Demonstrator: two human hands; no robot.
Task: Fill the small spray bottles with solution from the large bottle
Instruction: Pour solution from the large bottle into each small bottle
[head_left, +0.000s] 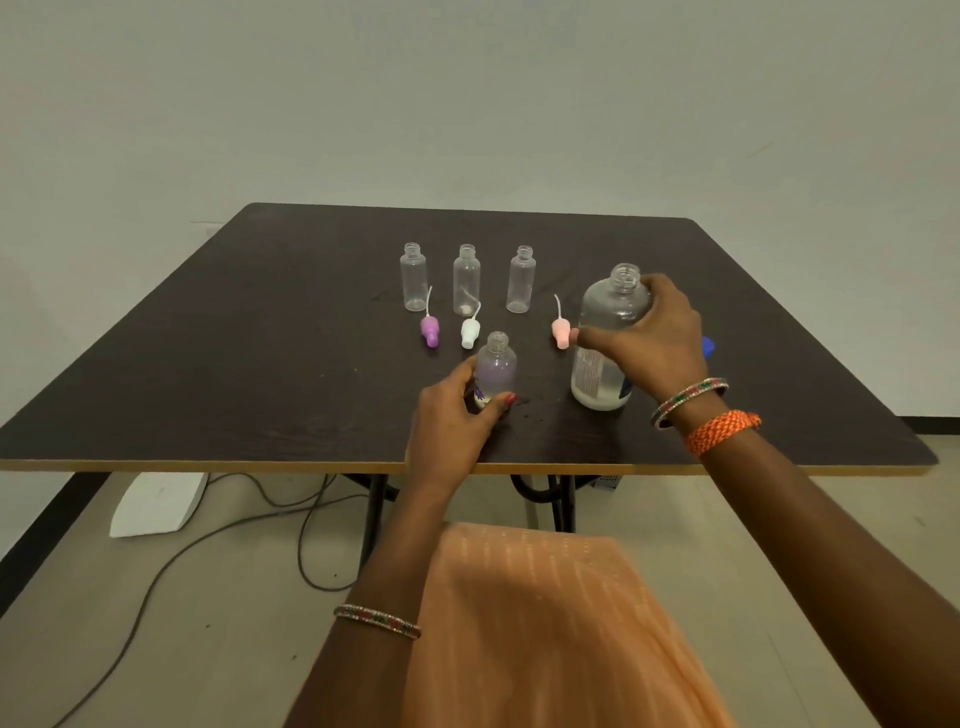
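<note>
left hand (451, 415) grips small rounded clear-plastic bottle (496, 370); right hand (649, 338) wraps large translucent cylindrical bottle (609, 343) | both uncapped, upright on dark woodgrain table (260, 338)

dark table (260, 364), bottles (466, 280), spray caps (470, 332)

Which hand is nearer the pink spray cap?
Right. The right hand grips the large bottle just beside the pink spray cap; the left hand holds the small bottle, farther off.

Matt dark wood-grain desk (260, 338); clear glossy plastic small bottles (414, 278); large bottle (608, 338) translucent smooth plastic
</note>
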